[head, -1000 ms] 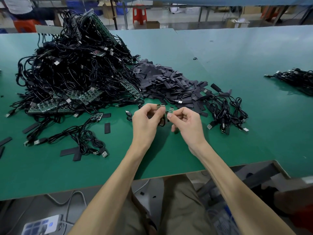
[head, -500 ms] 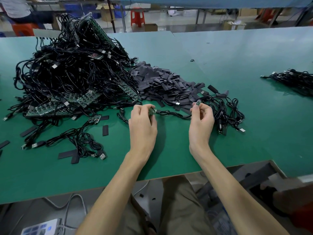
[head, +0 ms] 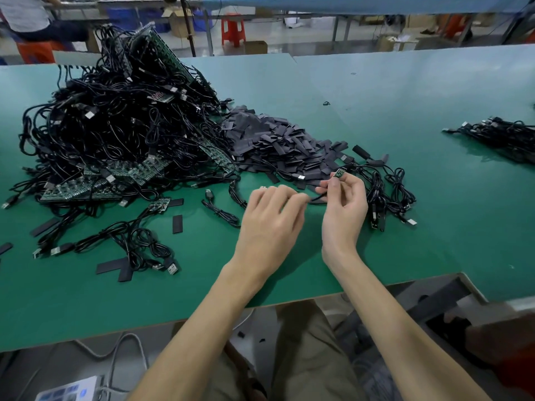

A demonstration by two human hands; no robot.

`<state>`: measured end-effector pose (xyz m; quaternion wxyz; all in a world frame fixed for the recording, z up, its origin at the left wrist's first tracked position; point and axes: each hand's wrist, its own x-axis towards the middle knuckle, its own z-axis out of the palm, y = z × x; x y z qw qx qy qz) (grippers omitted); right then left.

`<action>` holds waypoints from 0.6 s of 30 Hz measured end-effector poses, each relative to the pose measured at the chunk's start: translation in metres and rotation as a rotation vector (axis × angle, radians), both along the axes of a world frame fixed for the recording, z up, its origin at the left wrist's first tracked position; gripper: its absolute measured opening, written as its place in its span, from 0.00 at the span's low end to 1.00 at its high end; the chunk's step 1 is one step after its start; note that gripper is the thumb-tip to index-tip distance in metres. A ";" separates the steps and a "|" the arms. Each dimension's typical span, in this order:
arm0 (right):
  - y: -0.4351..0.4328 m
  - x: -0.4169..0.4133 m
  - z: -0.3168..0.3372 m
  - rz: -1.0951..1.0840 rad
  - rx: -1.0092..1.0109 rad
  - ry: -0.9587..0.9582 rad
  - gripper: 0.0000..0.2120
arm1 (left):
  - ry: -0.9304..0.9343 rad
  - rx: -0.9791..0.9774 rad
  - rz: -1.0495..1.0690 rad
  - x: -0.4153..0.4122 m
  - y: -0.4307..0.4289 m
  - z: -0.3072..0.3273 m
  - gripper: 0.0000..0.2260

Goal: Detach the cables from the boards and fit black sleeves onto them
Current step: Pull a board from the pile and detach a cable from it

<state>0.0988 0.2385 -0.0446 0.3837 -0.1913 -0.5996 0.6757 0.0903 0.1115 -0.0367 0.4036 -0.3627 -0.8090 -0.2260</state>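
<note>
Right hand (head: 344, 209) with small green board (head: 339, 173) at its fingertips.

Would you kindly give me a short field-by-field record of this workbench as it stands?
right hand: pinches small green board
left hand: blurred, fingers by thin black cable; grip unclear
black sleeves: heaped behind both hands
cable heap: left, tangled with boards
cable bundle: far right
table: green

Green worktable (head: 376, 91), pale glossy floor (head: 304, 33), red plastic stool (head: 233, 28), cardboard box (head: 255, 47), second blue-topped bench behind (head: 347, 1)
</note>
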 end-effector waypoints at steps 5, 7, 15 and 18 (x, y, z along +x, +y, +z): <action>0.003 -0.001 0.000 -0.047 -0.077 0.018 0.02 | -0.088 -0.202 0.073 0.005 0.004 -0.002 0.05; 0.004 -0.001 0.000 -0.059 -0.095 0.020 0.02 | -0.236 -0.288 0.244 0.004 -0.001 0.001 0.05; 0.003 0.000 0.001 -0.057 -0.112 -0.018 0.04 | -0.619 -0.520 0.684 -0.002 -0.031 0.034 0.10; 0.003 0.000 0.001 -0.047 -0.120 -0.012 0.04 | -0.563 -0.449 0.524 -0.008 -0.019 0.034 0.11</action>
